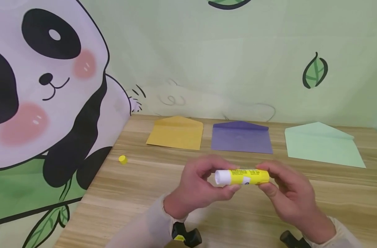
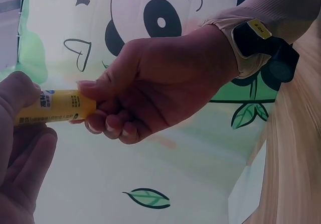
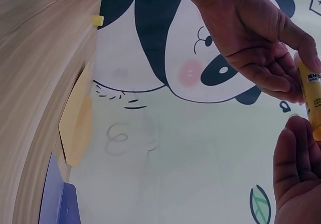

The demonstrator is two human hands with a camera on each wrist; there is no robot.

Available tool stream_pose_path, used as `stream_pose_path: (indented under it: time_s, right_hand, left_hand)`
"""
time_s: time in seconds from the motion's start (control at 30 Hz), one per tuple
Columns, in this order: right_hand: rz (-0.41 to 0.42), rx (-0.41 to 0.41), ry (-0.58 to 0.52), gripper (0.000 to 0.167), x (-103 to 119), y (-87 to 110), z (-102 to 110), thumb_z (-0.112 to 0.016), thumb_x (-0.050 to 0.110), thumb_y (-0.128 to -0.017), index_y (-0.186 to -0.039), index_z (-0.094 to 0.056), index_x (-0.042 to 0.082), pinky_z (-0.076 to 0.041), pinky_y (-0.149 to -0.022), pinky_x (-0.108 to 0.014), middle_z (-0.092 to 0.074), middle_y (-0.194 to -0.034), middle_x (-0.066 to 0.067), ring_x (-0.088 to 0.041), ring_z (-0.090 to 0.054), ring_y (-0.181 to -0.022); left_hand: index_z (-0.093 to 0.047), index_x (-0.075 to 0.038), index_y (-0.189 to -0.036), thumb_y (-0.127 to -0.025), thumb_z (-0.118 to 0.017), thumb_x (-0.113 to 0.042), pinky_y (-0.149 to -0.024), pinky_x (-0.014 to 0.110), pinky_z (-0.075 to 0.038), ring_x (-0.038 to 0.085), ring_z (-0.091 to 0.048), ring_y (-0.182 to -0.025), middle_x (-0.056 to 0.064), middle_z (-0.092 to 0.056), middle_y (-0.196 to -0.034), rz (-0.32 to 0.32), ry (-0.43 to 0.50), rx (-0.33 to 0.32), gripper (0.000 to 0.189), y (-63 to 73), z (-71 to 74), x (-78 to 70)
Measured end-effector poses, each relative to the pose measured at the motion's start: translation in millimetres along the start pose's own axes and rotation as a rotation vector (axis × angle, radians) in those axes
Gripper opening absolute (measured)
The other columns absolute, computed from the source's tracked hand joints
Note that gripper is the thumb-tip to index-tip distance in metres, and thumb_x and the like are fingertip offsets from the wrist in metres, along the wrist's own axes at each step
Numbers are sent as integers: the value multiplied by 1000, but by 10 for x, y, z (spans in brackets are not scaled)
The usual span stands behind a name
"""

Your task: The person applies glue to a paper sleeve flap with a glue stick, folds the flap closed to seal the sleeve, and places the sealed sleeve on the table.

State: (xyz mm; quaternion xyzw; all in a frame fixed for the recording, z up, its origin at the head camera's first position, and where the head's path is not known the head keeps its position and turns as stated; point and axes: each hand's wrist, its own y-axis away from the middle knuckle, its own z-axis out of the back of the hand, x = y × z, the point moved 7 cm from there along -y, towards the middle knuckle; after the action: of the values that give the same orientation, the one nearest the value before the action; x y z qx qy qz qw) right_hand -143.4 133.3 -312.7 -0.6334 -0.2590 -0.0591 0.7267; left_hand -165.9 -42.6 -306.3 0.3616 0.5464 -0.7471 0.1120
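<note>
Both hands hold a yellow glue stick (image 1: 249, 176) level above the wooden table. Its white end points left, with no cap on it. The left hand (image 1: 196, 182) pinches the stick near that white end, thumb below and fingers behind. At the yellow end, the thumb and fingers of the right hand (image 1: 295, 194) pinch the stick. The left wrist view shows the right hand (image 2: 165, 78) with its fingers curled at the yellow end. The right wrist view has the left hand (image 3: 253, 38) on the stick, which is partly cut off by the frame edge.
A small yellow cap (image 1: 123, 159) sits on the table (image 1: 138, 186) at the left. Along the back edge lie a yellow envelope (image 1: 176, 135), a purple envelope (image 1: 241, 139) and a pale green envelope (image 1: 323, 146), their flaps raised. Behind hangs a panda-printed cloth (image 1: 191, 62).
</note>
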Motion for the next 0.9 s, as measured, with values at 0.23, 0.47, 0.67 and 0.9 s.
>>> stream_pose_path:
  time_s: [0.23, 0.47, 0.67, 0.9]
  right_hand:
    - [-49, 28, 62, 33, -5, 38, 4, -61, 6, -98, -108, -58, -25, -52, -77, -17, -67, -97, -10, -13, -59, -81]
    - [-214, 70, 265, 22, -95, 145, 31, -49, 7, -104, -107, -65, -7, -46, -59, -21, -60, -80, -2, -9, -54, -71]
    - [-418, 194, 205, 38, -187, 180, -48, -25, -6, -104, -93, -59, 7, -39, -49, -21, -48, -67, 0, -8, -44, -57]
    - [-585, 239, 45, 45, -267, 206, -110, -15, -1, -106, -92, -57, 9, -39, -51, -27, -50, -68, -2, -14, -46, -58]
  left_hand:
    - [-64, 10, -99, -66, -78, 19, -68, 34, -61, 30, -69, -78, 28, -70, -90, -23, -2, 6, 37, 14, -39, 25]
    - [-65, 10, -99, -66, -78, 18, -70, 35, -61, 28, -69, -79, 26, -70, -89, -42, -1, 16, 37, 6, -55, 41]
    - [-66, 11, -99, -65, -79, 18, -71, 36, -61, 27, -70, -80, 26, -71, -90, -57, 18, 42, 37, -4, -100, 46]
    - [-67, 11, -101, -65, -81, 16, -71, 33, -61, 24, -71, -81, 23, -72, -89, -75, -16, 50, 38, 29, -99, 20]
